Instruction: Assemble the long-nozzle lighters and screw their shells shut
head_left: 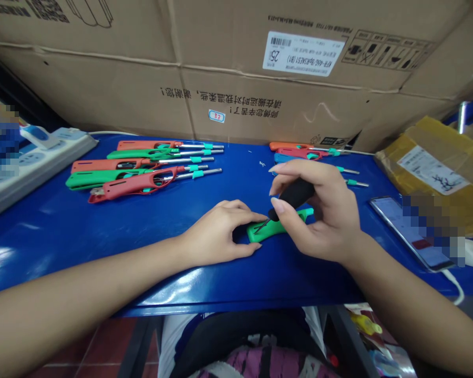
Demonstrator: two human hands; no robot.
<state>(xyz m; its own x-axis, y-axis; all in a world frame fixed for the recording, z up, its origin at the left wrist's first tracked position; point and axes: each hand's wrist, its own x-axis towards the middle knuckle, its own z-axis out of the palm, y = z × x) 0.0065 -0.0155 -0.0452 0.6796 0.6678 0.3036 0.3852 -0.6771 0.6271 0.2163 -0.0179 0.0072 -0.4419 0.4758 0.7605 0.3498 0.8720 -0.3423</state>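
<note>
My right hand (329,215) is closed around the black handle of a screwdriver (297,194). Its thin shaft slants down to the left, and the tip meets a green lighter (276,227) near the slot in its body. That lighter lies flat on the blue tabletop, its far end partly covered by my right fingers. Thumb and forefinger of my left hand (216,233) grip the lighter's left end from both sides. Left of my hands lies a group of long-nosed lighters, among them a red one (136,185), a green one (102,178) and an orange one (106,165).
More lighters, including an orange one (289,146), lie behind my right hand. A large cardboard box (220,68) stands along the back. A power strip (35,168) is at left; a phone (410,231) and a yellow-taped parcel (437,173) are at right.
</note>
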